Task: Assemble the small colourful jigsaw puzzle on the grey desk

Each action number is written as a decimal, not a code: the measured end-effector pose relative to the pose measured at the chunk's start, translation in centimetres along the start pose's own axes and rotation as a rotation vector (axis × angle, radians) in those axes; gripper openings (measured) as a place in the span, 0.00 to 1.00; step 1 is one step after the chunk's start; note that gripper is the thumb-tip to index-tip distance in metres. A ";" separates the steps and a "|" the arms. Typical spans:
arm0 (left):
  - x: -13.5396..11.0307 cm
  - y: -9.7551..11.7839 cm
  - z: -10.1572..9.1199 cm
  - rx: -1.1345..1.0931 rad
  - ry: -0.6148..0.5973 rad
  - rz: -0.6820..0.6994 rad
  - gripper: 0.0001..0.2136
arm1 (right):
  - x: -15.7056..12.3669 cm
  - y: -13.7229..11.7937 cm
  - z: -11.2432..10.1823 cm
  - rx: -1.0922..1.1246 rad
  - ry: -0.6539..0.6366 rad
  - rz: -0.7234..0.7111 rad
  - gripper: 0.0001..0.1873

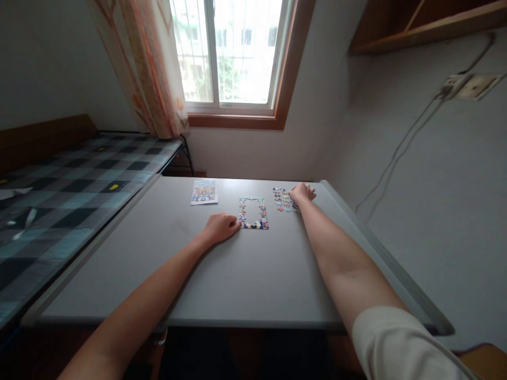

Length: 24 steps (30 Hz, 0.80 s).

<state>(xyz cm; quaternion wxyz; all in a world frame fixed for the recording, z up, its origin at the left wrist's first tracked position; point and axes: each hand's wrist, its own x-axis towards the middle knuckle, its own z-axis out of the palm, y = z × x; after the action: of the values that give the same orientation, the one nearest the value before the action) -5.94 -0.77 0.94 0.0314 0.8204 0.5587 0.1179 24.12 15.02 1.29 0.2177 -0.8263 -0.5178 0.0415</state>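
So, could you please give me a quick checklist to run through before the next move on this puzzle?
1. Puzzle frame lies flat, border looks closed: ok.
2. Left hand rests at the frame's lower left corner: ok.
3. Right hand is on the loose pieces: ok.
4. A piece pinched in the right hand: cannot tell.
5. Reference picture lies face up, left of the frame: ok.
6. Middle of the frame filled: not ok.
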 end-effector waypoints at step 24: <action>-0.1 0.0 -0.1 -0.042 -0.006 -0.004 0.20 | -8.2 -2.8 -3.3 1.076 -0.385 -0.284 0.15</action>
<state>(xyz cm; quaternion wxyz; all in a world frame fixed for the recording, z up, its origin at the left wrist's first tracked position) -6.00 -0.84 1.04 0.0505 0.8186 0.5578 0.1270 19.01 7.83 4.11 0.5120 -0.4999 -0.5596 0.4182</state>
